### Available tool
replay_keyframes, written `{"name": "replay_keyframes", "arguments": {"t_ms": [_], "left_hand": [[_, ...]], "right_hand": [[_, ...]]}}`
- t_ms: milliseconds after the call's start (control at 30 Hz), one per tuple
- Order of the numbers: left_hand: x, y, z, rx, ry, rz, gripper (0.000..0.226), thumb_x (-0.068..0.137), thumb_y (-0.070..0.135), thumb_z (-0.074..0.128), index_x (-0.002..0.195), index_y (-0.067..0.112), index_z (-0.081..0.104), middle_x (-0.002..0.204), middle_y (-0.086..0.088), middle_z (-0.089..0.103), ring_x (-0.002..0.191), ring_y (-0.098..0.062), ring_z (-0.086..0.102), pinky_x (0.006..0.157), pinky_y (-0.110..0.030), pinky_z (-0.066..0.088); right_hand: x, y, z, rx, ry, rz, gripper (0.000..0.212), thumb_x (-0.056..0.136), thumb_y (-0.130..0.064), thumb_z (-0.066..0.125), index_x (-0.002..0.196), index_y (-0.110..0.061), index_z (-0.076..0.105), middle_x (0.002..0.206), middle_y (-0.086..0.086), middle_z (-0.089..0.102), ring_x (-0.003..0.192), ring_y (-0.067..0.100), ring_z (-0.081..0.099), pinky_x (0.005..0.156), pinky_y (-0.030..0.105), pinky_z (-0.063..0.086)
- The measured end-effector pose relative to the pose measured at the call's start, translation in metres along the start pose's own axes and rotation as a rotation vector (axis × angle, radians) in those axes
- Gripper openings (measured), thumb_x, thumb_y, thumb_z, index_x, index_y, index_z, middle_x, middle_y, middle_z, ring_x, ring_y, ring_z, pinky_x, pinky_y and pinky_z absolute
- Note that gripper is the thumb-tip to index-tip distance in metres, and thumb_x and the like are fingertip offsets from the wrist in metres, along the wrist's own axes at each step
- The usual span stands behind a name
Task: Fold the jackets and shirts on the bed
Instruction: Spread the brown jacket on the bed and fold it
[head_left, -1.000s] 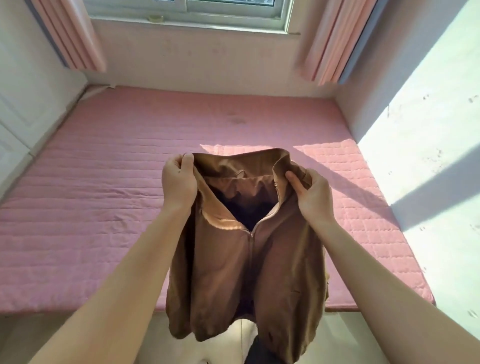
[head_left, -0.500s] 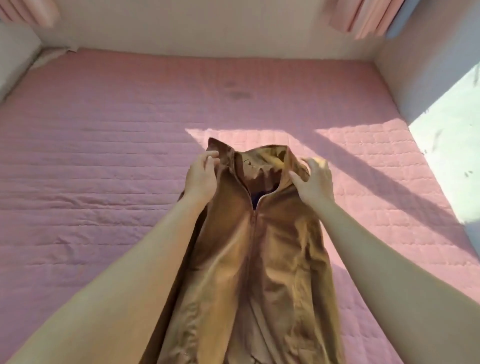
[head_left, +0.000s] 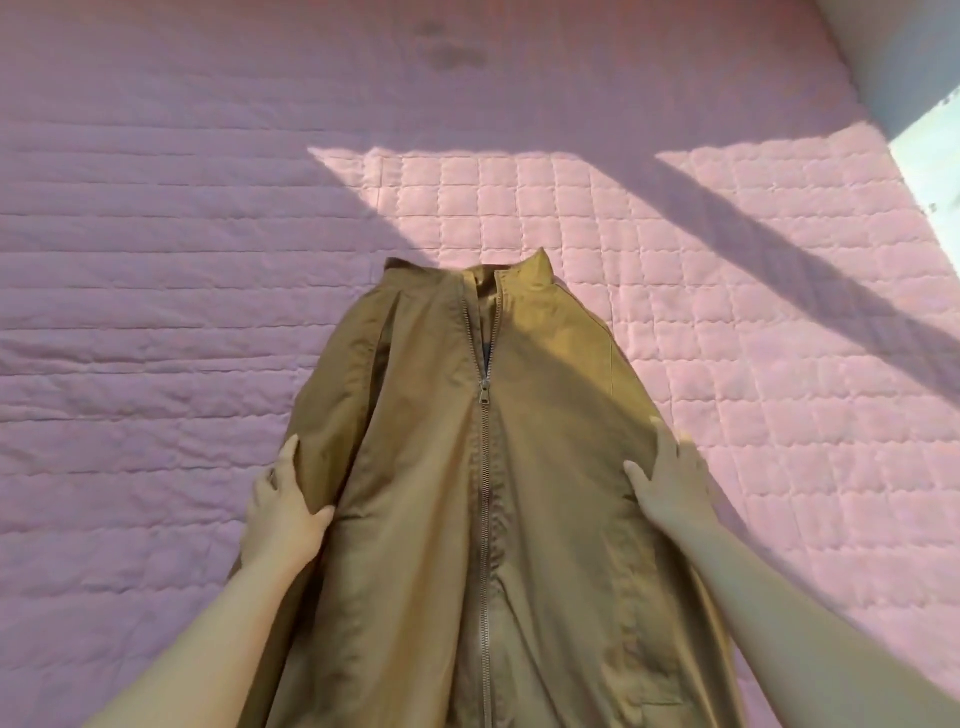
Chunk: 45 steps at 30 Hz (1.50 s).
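A tan-brown zip jacket (head_left: 545, 467) lies front-up on the pink quilted bed (head_left: 156, 260), collar pointing away from me and zipper closed up to the chest. Its lower part runs out of the bottom of the view. My left hand (head_left: 280, 504) rests at the jacket's left edge beside the folded-in sleeve, thumb on the fabric and fingers stretched along the edge. Fingers straight and thumb spread, my right hand (head_left: 670, 478) lies flat on the jacket's right side.
A white wall (head_left: 914, 67) borders the bed at the top right. Sunlight and shadow bands cross the quilt around the collar. A dark stain (head_left: 452, 52) marks the quilt far ahead.
The jacket went from hanging in the air, held at the collar, to lying flat on the bed. Both hands let go of the collar and slid down to the jacket's sides.
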<state>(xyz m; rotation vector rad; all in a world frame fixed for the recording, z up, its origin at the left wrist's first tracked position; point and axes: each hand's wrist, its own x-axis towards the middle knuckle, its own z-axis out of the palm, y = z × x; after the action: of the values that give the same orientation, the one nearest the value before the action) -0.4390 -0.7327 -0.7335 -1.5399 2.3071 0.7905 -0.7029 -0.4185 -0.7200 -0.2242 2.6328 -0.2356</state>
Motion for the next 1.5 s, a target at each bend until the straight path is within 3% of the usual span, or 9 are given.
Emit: {"name": "replay_keyframes", "arguments": {"t_ms": [133,267,467,633,767,933,1133,1333,1500], "left_hand": [[0.02,-0.017,0.009,0.085,0.001,0.064,0.082,0.087,0.02,0.065,0.151,0.019,0.015,0.13,-0.028,0.044,0.114,-0.045,0.048,0.091,-0.051,0.043],[0.029,-0.023,0.0,0.103,0.026,0.174,0.043,0.1,0.027,0.044,0.14,0.016,0.032,0.113,-0.024,0.061,0.096,-0.041,0.059,0.069,-0.041,0.044],[0.068,-0.037,-0.066,0.211,0.283,0.164,0.022,0.102,0.031,0.035,0.118,0.019,0.046,0.101,-0.028,0.056,0.085,-0.047,0.057,0.069,-0.051,0.047],[0.086,-0.006,-0.085,0.265,0.444,0.139,0.045,0.091,0.004,0.053,0.132,0.021,0.046,0.118,-0.023,0.041,0.104,-0.045,0.045,0.083,-0.056,0.041],[0.045,0.012,-0.048,0.372,0.277,0.388,0.076,0.083,0.003,0.063,0.148,0.023,0.031,0.148,-0.02,0.027,0.134,-0.04,0.027,0.112,-0.052,0.024],[-0.066,0.001,0.023,0.387,-0.05,0.854,0.042,0.095,0.04,0.047,0.135,0.029,0.052,0.14,-0.004,0.05,0.134,-0.023,0.038,0.111,-0.036,0.025],[-0.161,-0.059,0.069,0.604,-0.443,0.866,0.098,0.066,0.09,0.041,0.147,0.036,0.035,0.154,0.005,0.034,0.142,-0.023,0.028,0.111,-0.047,0.011],[-0.177,-0.113,0.059,0.693,-0.442,0.759,0.13,0.037,0.04,0.094,0.15,0.036,0.029,0.158,-0.003,0.028,0.134,-0.041,0.039,0.1,-0.061,0.036],[-0.187,-0.132,0.05,0.573,-0.262,0.509,0.106,0.054,-0.014,0.076,0.143,0.031,0.04,0.116,-0.011,0.059,0.095,-0.03,0.058,0.078,-0.042,0.053]], "right_hand": [[0.017,0.022,0.009,0.107,-0.048,0.13,0.09,0.085,-0.039,0.069,0.15,-0.01,0.013,0.139,0.019,0.047,0.128,0.038,0.044,0.101,0.049,0.04],[0.023,0.02,0.008,-0.019,-0.083,-0.012,0.047,0.093,-0.031,0.057,0.136,-0.017,0.043,0.122,0.016,0.061,0.112,0.038,0.056,0.088,0.044,0.046],[0.039,-0.007,-0.039,-0.257,0.351,-0.143,0.029,0.099,-0.034,0.045,0.112,-0.012,0.061,0.097,0.024,0.064,0.09,0.043,0.06,0.064,0.037,0.034],[0.059,-0.037,-0.043,-0.139,0.408,-0.104,0.045,0.087,-0.014,0.06,0.131,-0.016,0.049,0.121,0.019,0.052,0.113,0.038,0.048,0.09,0.047,0.037],[0.03,-0.043,-0.012,-0.218,0.224,-0.237,0.078,0.082,-0.018,0.067,0.149,-0.021,0.027,0.149,0.014,0.029,0.134,0.036,0.033,0.106,0.049,0.031],[-0.058,-0.021,0.035,-0.213,-0.057,-0.579,0.067,0.09,-0.05,0.053,0.149,-0.025,0.032,0.156,0.007,0.029,0.141,0.028,0.031,0.112,0.042,0.032],[-0.157,0.06,0.068,-0.488,-0.258,-0.746,0.106,0.064,-0.093,0.035,0.152,-0.035,0.022,0.161,-0.001,0.018,0.146,0.023,0.02,0.111,0.044,0.016],[-0.19,0.131,0.06,-0.48,-0.179,-0.504,0.118,0.052,-0.039,0.089,0.151,-0.035,0.026,0.159,0.003,0.023,0.146,0.028,0.02,0.114,0.051,0.017],[-0.198,0.15,0.049,-0.339,-0.066,-0.174,0.1,0.055,0.011,0.065,0.145,-0.023,0.039,0.149,0.006,0.035,0.135,0.035,0.036,0.1,0.052,0.038]]}}
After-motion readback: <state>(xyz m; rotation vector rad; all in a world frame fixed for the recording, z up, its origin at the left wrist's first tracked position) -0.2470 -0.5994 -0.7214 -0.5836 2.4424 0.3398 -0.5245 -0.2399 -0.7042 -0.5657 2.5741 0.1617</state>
